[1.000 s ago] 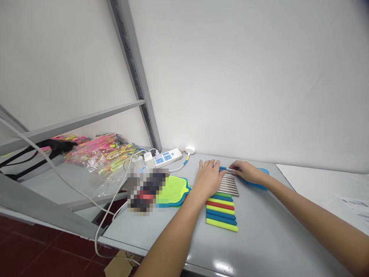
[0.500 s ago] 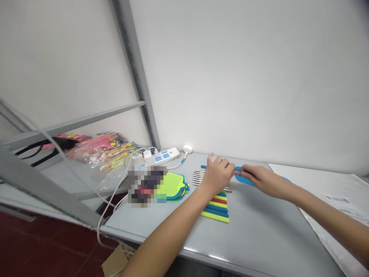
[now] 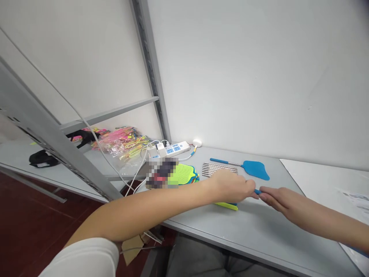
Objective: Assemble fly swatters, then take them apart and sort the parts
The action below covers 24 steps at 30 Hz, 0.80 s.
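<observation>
Over the table, my left hand [image 3: 235, 185] is closed in a fist at one end of a narrow blue fly swatter piece [image 3: 257, 191]. My right hand [image 3: 278, 199] pinches its other end, fingers pressed together. Only a short stretch of it shows between the hands. Behind them lies a blue fly swatter [image 3: 255, 169] with a blue handle and a thin metal shaft. A row of metal rods [image 3: 211, 169] is beside it, partly covered by my left hand. Below my left wrist a yellow-green handle [image 3: 229, 206] sticks out; the handles around it are mostly hidden.
Stacked mesh swatter heads [image 3: 183, 174], yellow-green on top, lie to the left near a blurred patch. A white power strip [image 3: 177, 149] with cables stands behind. Bagged colourful items [image 3: 123, 140] sit beyond the metal post. A white sheet [image 3: 325, 188] covers the table's right side.
Both hands have come back toward me and to the right with the blue piece between them. The swatter lying behind is uncovered. My left forearm now crosses over the handles.
</observation>
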Tool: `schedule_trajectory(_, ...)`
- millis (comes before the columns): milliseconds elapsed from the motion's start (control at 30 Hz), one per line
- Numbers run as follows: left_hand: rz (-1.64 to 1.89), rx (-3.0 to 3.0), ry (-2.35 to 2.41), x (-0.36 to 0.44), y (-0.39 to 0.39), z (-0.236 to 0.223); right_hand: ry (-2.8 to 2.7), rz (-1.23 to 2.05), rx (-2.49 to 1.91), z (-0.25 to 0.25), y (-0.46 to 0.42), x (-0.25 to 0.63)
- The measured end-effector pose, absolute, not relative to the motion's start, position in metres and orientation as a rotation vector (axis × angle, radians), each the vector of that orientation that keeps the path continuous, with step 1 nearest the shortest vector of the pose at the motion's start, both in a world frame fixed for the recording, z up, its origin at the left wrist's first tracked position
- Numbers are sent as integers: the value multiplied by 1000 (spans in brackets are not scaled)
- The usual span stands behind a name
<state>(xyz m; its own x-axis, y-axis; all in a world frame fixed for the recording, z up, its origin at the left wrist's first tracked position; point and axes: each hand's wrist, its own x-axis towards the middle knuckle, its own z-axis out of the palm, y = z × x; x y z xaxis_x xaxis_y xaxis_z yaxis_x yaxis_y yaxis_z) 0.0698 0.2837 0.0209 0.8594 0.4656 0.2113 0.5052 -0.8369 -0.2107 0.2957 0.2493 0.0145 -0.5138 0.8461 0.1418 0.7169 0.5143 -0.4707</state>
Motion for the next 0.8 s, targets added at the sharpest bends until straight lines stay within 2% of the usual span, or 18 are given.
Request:
schedule_trajectory(133, -218, -2845, -1019, 53, 265, 32, -2634, 166, -1337, 22, 244, 265)
schedule_trajectory(233, -311, -3180, -1224, 26, 261, 47, -2744, -201, -1214, 25, 246, 267)
schedule_trajectory(300, -331, -3498, -1451, -3, 261, 54, -2770, -377, -1094, 24, 251, 295)
schedule_trajectory(367, -312, -3537, -2073, -33, 258, 54, -2668, -537, -1142, 20, 256, 340)
schedule_trajectory(467, -289, -3493, -2334, -55, 244, 41, -2426, -724, -1348, 6, 254, 400)
schedule_trajectory(533, -387, -3655, -2066, -46, 228, 29, -2380, -768, -1377, -4, 242, 410)
schedule_trajectory(633, -803, -3574, -1572, -9, 205, 12, -2476, -740, -1190, -13, 214, 383)
schedule_trajectory(800, -1520, -3161, -1805, 34, 190, -12, -2236, -586, -1060, -9, 163, 339)
